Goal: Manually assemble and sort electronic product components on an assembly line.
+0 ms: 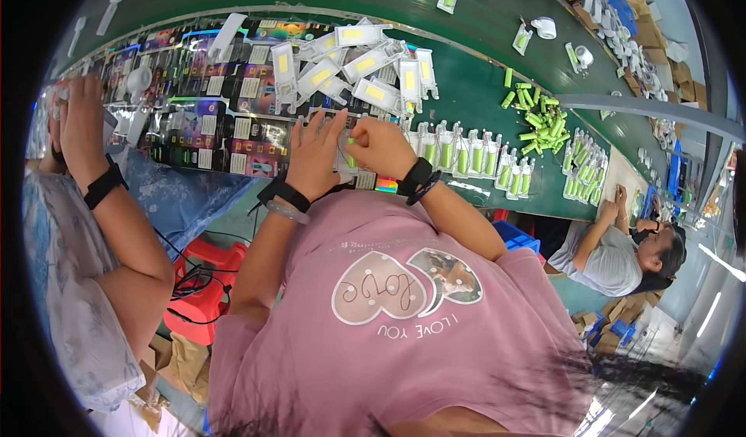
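Observation:
A clear-white plastic housing [343,160] with a green battery cell [351,157] lies between my two hands at the table's near edge. My left hand [312,157] is beside the housing, its fingers stretched out and spread, the thumb near the housing's lower end. Curled in a pinch, my right hand [382,149] has its fingertips at the green cell; part of the cell is hidden behind them. Right of my right hand stands a row of white housings [458,153] with green cells in them. Beyond my hands is a heap of white housings [365,64] with yellow patches.
Loose green cells [544,122] are piled to the right, near more filled housings [587,165]. Colourful printed sheets [210,118] cover the left side. A green conveyor [435,17] carries white devices beyond. Co-workers are at left [101,181] and right [614,254].

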Tool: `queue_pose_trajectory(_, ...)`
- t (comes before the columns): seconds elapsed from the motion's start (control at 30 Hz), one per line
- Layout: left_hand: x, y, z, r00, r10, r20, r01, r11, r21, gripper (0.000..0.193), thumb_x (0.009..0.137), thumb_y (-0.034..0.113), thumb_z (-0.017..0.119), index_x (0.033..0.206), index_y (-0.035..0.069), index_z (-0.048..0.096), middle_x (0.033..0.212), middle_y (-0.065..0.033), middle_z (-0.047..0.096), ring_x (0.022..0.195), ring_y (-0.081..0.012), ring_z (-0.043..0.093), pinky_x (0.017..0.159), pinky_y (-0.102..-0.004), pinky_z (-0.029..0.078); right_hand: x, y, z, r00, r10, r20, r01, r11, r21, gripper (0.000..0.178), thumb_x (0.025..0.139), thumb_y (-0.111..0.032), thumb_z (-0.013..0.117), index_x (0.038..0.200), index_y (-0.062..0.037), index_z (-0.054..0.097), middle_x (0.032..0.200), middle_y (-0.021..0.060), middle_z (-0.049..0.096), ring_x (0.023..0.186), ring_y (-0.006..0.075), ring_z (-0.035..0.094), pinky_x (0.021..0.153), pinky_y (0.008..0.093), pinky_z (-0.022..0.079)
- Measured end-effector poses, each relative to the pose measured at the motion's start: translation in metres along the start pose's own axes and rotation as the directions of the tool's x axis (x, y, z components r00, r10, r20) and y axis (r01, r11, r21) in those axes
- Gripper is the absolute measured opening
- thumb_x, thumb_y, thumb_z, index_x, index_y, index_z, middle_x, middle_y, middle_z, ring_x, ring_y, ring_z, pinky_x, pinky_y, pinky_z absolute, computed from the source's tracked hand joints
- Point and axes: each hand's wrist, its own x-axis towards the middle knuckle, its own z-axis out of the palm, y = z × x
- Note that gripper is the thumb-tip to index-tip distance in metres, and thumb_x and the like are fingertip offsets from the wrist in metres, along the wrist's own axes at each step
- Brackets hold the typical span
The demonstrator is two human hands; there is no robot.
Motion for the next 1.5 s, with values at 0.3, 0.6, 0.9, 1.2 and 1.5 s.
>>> queue_pose_trajectory(0.3,-0.003,-0.019,0.009,0.982,0.132,-0.132,-0.143,0.987,-0.076,0.091,0.072,0.023,0.066,0.148,0.011,0.018,0.137,-0.0092,0.047,0.135,-0.0335,0.029,0.11,-0.0553,0.013,-0.012,-0.035,0.002,0.908,-0.164,0.386,0.138,0.986,0.094,0.017,0.08,-0.014,0.064,0.089,-0.0015,0.058,0.064,0.0065,0.065,0.056,0.0132,0.062,0.052,0.0264,0.048)
queue_pose_trajectory(0.6,-0.005,-0.013,0.004,0.993,0.097,-0.074,-0.1,0.994,-0.043,0.109,0.056,0.01,0.077,0.147,0.012,0.018,0.13,-0.0084,0.05,0.131,-0.0318,0.033,0.109,-0.0551,0.018,-0.003,0.0,0.011,0.905,0.153,0.397,-0.213,0.971,0.109,0.021,0.082,-0.014,0.064,0.096,-0.0003,0.056,0.071,0.0094,0.066,0.058,0.0163,0.064,0.052,0.028,0.048)
queue_pose_trajectory(0.9,-0.004,-0.012,0.006,0.998,0.067,-0.013,-0.067,0.998,-0.011,0.109,0.055,0.011,0.079,0.147,0.012,0.02,0.132,-0.0087,0.048,0.133,-0.03,0.032,0.109,-0.0535,0.018,0.011,0.014,0.021,0.999,-0.031,-0.019,0.025,0.965,-0.26,0.022,0.075,-0.014,0.066,0.088,-0.0009,0.055,0.079,0.0205,0.064,0.078,0.0401,0.062,0.07,0.0479,0.048)
queue_pose_trajectory(1.2,-0.003,-0.013,0.002,0.996,0.079,-0.031,-0.08,0.997,-0.018,0.108,0.055,0.01,0.078,0.146,0.012,0.021,0.133,-0.0085,0.047,0.133,-0.0293,0.032,0.109,-0.0535,0.019,0.016,0.018,0.029,1.0,0.007,-0.011,-0.01,0.936,-0.352,0.029,0.077,-0.014,0.066,0.097,-0.0002,0.052,0.085,0.0196,0.065,0.082,0.0394,0.062,0.071,0.0482,0.048)
queue_pose_trajectory(1.5,0.003,-0.005,0.002,0.994,0.106,-0.035,-0.106,0.994,0.009,0.104,0.057,0.014,0.078,0.145,0.012,0.023,0.129,-0.0089,0.051,0.131,-0.0294,0.035,0.109,-0.054,0.019,0.015,0.031,0.033,0.999,0.029,0.021,-0.018,0.911,-0.412,0.038,0.079,-0.015,0.065,0.109,-0.0006,0.046,0.089,0.0213,0.065,0.083,0.0421,0.061,0.071,0.0518,0.047)
